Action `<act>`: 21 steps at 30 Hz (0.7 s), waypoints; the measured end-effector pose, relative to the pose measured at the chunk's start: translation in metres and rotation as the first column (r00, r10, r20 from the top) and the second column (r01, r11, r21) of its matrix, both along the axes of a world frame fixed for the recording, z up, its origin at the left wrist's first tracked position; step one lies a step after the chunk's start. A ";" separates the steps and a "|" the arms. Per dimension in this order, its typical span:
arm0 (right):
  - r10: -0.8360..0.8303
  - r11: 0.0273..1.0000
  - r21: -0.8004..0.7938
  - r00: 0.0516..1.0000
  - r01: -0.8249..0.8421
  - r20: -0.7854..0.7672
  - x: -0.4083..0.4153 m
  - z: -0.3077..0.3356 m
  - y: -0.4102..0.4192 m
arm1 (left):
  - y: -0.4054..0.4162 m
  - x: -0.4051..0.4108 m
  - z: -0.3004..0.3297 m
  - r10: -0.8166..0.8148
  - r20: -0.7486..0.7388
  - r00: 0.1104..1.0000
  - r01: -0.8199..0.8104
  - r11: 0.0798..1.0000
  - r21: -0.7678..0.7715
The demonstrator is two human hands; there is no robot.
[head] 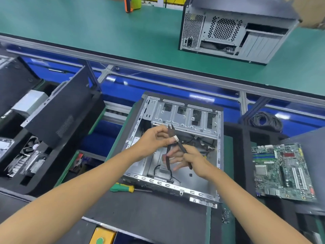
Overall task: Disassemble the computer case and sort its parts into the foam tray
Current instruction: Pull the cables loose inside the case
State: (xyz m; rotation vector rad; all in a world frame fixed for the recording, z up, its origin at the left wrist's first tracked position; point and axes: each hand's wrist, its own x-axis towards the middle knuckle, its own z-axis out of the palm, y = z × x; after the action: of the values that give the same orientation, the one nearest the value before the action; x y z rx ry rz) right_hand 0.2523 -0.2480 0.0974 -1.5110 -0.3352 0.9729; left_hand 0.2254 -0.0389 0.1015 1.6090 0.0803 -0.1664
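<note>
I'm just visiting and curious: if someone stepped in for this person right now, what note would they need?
Left hand and right hand both grip black pliers above the open case.
Motherboard already out, lying to the right. Screwdriver lies in front of the case.
Left: cables still inside the case need removing; the rest needs sorting into the foam tray.

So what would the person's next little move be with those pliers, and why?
Probably lower the pliers into the open case toward the loose cables. Both the left hand and the right hand hold them above it, and the motherboard already lies outside.
</note>
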 end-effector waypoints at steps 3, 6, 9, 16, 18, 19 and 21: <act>-0.041 0.998 0.036 0.993 0.046 -0.111 0.003 -0.006 -0.002 | -0.006 0.000 -0.006 0.047 -0.096 0.994 -0.050 0.998 -0.035; -0.138 0.975 -0.139 0.961 0.175 0.240 -0.004 -0.015 0.000 | -0.016 -0.004 -0.012 0.160 -0.141 0.977 -0.160 0.987 0.013; -0.107 0.899 -0.323 0.865 0.294 0.490 -0.017 -0.025 0.004 | -0.031 -0.010 -0.017 0.261 -0.221 0.940 -0.291 0.950 -0.114; 0.196 0.847 -0.517 0.829 0.127 0.525 -0.022 -0.035 0.015 | -0.050 -0.013 -0.022 0.306 -0.302 0.903 -0.367 0.915 -0.167; 0.098 0.853 -0.493 0.876 0.170 0.472 -0.020 -0.037 0.011 | -0.043 -0.011 -0.021 0.248 -0.291 0.924 -0.290 0.951 -0.111; 0.065 0.861 -0.481 0.903 0.163 0.424 -0.018 -0.036 0.007 | -0.039 -0.008 -0.022 0.217 -0.289 0.932 -0.235 0.972 -0.028; 0.001 0.897 -0.425 0.964 0.117 0.268 -0.016 -0.034 0.000 | -0.036 -0.001 -0.032 0.178 -0.290 0.940 -0.084 0.947 0.310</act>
State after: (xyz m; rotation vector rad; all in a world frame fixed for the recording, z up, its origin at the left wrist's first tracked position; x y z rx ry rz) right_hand 0.2363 -0.2483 0.0634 -2.0620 -0.2647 0.8335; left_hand 0.2239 -0.0752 0.0696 1.8553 0.4804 -0.3183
